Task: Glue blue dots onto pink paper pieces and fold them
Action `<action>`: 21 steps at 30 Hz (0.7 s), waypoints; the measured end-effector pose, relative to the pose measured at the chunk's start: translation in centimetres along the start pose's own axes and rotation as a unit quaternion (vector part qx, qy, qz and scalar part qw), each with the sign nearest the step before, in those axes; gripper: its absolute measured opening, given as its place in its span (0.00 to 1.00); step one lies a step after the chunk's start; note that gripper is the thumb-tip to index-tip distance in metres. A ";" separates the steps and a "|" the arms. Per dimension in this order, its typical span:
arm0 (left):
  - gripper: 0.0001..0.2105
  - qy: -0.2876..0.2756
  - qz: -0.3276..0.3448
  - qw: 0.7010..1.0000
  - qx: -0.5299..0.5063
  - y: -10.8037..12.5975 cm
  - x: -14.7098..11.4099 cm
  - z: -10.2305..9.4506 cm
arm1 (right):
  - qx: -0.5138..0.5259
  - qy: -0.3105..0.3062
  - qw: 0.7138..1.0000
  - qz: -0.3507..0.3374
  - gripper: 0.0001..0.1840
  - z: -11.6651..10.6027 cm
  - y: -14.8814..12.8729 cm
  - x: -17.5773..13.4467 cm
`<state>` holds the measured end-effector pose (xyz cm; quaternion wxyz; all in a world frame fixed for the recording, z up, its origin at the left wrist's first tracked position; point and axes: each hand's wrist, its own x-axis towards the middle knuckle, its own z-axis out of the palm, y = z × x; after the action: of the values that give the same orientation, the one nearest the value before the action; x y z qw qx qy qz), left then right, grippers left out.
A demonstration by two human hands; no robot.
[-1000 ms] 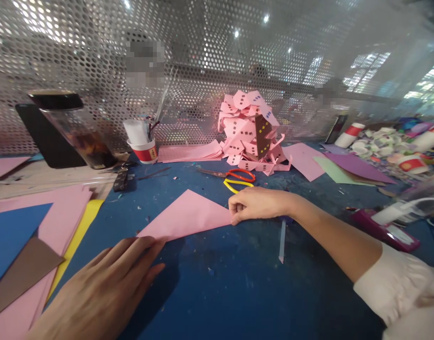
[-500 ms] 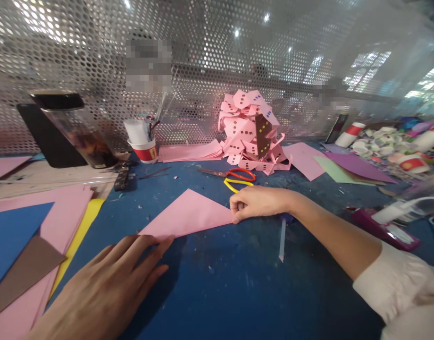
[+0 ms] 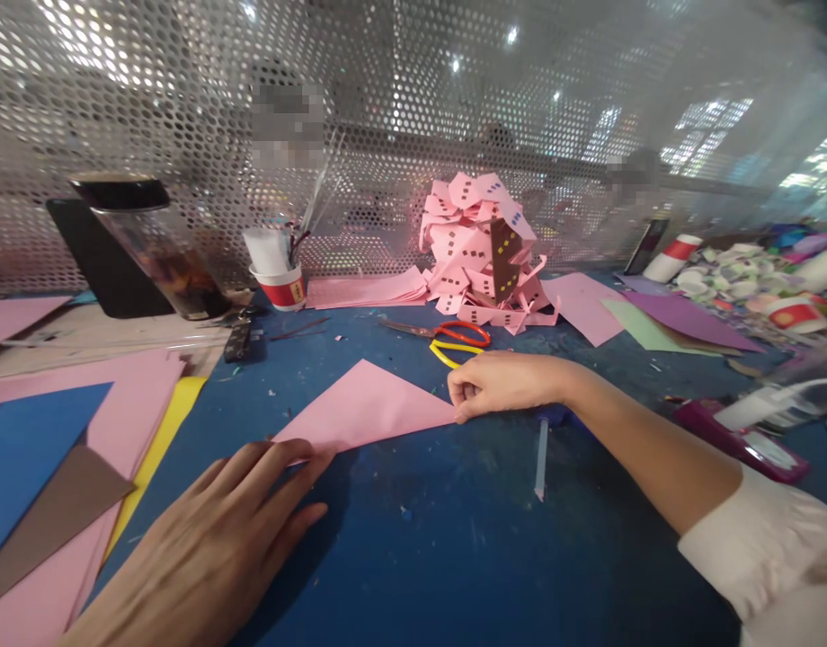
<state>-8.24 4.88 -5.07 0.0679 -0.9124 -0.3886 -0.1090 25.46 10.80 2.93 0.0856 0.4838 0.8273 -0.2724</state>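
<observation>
A pink paper (image 3: 369,406) folded into a triangle lies on the blue table, its peak pointing away from me. My left hand (image 3: 231,512) rests with outstretched fingers on its left corner, which the fingertips partly cover. At the opposite end, my right hand (image 3: 491,386) pinches the right corner between thumb and curled fingers. Just beyond that hand are scissors (image 3: 454,340) with one red and one yellow handle loop. Close to my right wrist lies a thin pale strip with a pointed end (image 3: 541,460).
Behind stands a pink paper model (image 3: 471,247) against a perforated metal screen (image 3: 373,108). Coloured sheets (image 3: 137,395) lie at left, below a tumbler (image 3: 177,256) and a paper cup (image 3: 282,288). To the right are more sheets (image 3: 697,314) and a magenta glue gun-like tool (image 3: 743,440).
The whole view has shifted slightly, so things appear a little further right. Both hands keep their places on the paper, with hardly any other movement.
</observation>
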 end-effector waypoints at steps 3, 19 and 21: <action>0.18 0.006 0.006 1.000 -0.011 0.0 0.1 0.1 | 0.014 0.047 0.998 -0.034 0.09 0.3 -1.1 -0.2; 0.18 -0.026 -0.012 1.000 -0.004 0.9 0.7 -0.6 | 0.049 0.259 0.955 -0.137 0.06 6.2 -5.4 3.5; 0.18 -0.028 -0.016 0.999 -0.007 0.9 0.6 -0.7 | 0.048 0.269 0.953 -0.132 0.07 6.5 -5.4 3.8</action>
<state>-7.24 4.55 -4.31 0.0485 -0.9093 -0.4040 -0.0873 18.10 8.12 -2.11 -0.2005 0.4289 0.8622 -0.1802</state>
